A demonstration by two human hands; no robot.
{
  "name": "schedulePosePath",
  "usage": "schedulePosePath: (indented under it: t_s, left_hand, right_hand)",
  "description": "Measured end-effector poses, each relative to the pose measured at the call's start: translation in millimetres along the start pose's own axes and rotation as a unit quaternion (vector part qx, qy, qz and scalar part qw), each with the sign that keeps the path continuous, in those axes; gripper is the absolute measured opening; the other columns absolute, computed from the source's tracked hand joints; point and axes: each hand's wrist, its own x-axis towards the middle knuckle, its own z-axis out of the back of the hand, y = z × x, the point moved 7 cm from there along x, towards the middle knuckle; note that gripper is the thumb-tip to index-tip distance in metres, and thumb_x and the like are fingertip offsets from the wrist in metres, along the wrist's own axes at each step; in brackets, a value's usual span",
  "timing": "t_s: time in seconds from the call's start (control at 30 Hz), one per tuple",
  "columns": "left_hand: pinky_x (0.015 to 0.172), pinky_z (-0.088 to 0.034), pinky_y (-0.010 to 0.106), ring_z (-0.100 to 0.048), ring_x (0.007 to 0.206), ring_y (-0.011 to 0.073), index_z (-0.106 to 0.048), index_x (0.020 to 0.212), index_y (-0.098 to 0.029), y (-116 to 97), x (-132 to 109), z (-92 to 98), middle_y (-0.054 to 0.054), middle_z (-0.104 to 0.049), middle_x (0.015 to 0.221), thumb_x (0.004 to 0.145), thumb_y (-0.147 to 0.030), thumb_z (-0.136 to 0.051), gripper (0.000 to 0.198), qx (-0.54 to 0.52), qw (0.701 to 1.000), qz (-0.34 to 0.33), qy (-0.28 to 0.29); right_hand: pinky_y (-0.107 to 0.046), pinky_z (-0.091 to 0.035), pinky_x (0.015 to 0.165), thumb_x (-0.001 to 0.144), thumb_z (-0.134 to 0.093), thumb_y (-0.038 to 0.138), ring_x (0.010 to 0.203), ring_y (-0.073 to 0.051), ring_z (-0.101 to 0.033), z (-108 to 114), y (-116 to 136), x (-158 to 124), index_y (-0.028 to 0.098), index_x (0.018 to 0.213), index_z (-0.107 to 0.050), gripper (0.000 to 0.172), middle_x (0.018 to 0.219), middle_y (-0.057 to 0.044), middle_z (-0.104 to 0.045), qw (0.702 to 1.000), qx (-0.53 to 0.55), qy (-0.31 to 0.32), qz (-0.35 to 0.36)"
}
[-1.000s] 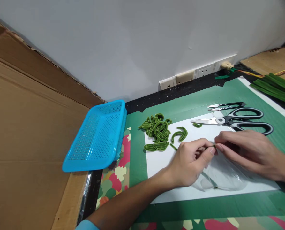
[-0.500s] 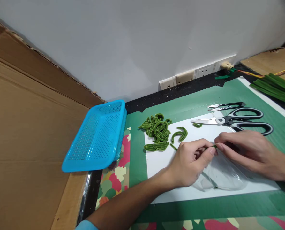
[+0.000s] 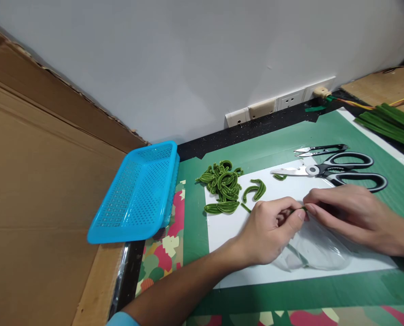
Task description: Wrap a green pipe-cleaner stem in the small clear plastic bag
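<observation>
Scissors [image 3: 312,170] lie at the right of the frame. Below them, the left hand [image 3: 271,231] pinches a thin, fuzzy green strip [image 3: 302,208], mostly hidden by fingers, and the right hand [image 3: 354,215] pinches the strip's end, so the hands nearly meet. Clear plastic [image 3: 324,249] lies under them. Curly green bits [image 3: 227,186] are piled near the middle. A blue basket [image 3: 127,236] sits at the left.

Looks softly lit.
Glints off blue basket [image 3: 132,199]; shades pale wall [image 3: 195,68] faintly; darkens at top right corner.
</observation>
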Motion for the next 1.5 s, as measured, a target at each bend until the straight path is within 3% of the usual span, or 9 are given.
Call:
schedulePosePath:
  t_s: [0.47, 0.9, 1.5]
  left_hand:
    - [0.061, -0.028, 0.027, -0.036, 0.066, 0.0100, -0.063, 0.092, -0.018, -0.6, -0.1, -0.1, -0.004, -0.045, 0.072, 0.103, -0.045, -0.062, 0.029, 0.004, 1.000, 0.003, 0.004]
    - [0.061, -0.028, 0.027, -0.037, 0.065, 0.0097, -0.063, 0.091, -0.018, 0.5, 0.8, -0.1, -0.005, -0.046, 0.071, 0.101, -0.044, -0.066, 0.028, 0.008, 1.000, 0.005, 0.005]
    - [0.060, -0.028, 0.027, -0.036, 0.064, 0.0092, -0.063, 0.091, -0.018, 0.5, 1.3, -0.4, -0.005, -0.046, 0.071, 0.101, -0.042, -0.066, 0.026, 0.021, 1.000, 0.001, 0.007]
  right_hand:
    - [-0.028, -0.033, 0.057, 0.111, -0.050, 0.022, 0.058, -0.011, -0.047, -4.3, -4.2, -2.3, 0.021, 0.096, -0.058, 0.017, 0.070, 0.002, -0.055, 0.999, -0.020, 0.018, 0.020]
    - [-0.029, -0.031, 0.060, 0.111, -0.048, 0.022, 0.060, -0.012, -0.049, -5.9, -2.2, 0.6, 0.021, 0.093, -0.055, 0.020, 0.071, 0.002, -0.053, 0.997, -0.041, 0.058, 0.018]
    - [-0.030, -0.028, 0.059, 0.112, -0.046, 0.022, 0.059, -0.011, -0.047, -7.2, -1.1, -0.2, 0.021, 0.089, -0.051, 0.023, 0.070, 0.003, -0.052, 0.996, -0.054, 0.056, 0.040]
